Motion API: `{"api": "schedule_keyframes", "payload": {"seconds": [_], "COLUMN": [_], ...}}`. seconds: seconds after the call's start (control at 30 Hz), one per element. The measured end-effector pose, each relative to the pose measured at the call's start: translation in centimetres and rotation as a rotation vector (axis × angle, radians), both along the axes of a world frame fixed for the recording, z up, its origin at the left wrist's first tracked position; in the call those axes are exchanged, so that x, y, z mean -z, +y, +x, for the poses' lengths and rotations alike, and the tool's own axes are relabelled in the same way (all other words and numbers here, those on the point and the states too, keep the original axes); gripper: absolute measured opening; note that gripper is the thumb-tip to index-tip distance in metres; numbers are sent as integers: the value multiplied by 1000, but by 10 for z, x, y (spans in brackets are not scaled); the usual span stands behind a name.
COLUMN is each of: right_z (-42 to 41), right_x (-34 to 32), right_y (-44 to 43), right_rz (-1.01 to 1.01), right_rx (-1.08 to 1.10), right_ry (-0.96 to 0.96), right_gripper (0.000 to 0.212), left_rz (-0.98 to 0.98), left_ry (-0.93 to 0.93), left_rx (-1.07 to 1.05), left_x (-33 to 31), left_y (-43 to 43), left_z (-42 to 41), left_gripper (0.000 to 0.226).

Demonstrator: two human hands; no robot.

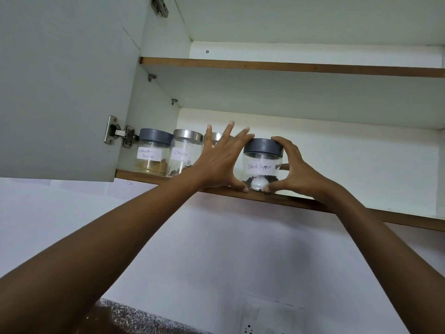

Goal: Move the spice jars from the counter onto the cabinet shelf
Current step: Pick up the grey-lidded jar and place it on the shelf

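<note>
Two hands: left hand [218, 162], right hand [295, 169]. Four spice jars: Black Pepper jar [261, 165] between the hands, Cloves jar [184, 153] and Coriander Powder jar [150, 154] left of the left hand, fourth jar [216, 136] mostly hidden behind the left hand. Two grey lids [263, 147], two steel lids [188, 135]. Three legible labels [261, 167]. Two shelves: lower shelf [361, 208] under the hands, upper shelf [289, 67] above them. Two hinges [119, 135], both left of the hands. One cabinet door [60, 92]. One wall socket [265, 319] below the hands
</note>
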State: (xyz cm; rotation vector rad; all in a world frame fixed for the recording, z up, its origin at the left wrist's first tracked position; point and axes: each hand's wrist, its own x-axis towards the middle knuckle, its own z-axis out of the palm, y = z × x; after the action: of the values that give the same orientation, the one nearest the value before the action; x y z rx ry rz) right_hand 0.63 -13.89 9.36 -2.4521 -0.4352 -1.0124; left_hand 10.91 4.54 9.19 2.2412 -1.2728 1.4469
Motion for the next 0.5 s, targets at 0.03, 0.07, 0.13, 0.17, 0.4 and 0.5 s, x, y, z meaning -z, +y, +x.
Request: {"api": "schedule_keyframes", "payload": {"seconds": [0.03, 0.07, 0.13, 0.17, 0.4, 0.5], "right_z": [2, 5, 11, 13, 32, 38], "right_x": [1, 1, 4, 5, 11, 13], "right_y": [1, 2, 4, 6, 12, 14], "right_rz": [10, 21, 48, 53, 44, 51], "right_rx": [1, 4, 2, 2, 52, 63], "right_ry": [-23, -44, -62, -66, -88, -104], "right_gripper": [97, 94, 92, 93, 102, 104], "left_rz": [-31, -79, -205, -261, -327, -315], "left_ry": [-24, -32, -3, 18, 71, 84], "left_rx": [-19, -32, -29, -23, -95, -105], "left_x": [6, 14, 31, 40, 69, 68], "left_y": [0, 1, 2, 2, 2, 2], "left_z": [2, 4, 11, 15, 37, 37], "left_gripper": [123, 121, 110, 104, 86, 88]}}
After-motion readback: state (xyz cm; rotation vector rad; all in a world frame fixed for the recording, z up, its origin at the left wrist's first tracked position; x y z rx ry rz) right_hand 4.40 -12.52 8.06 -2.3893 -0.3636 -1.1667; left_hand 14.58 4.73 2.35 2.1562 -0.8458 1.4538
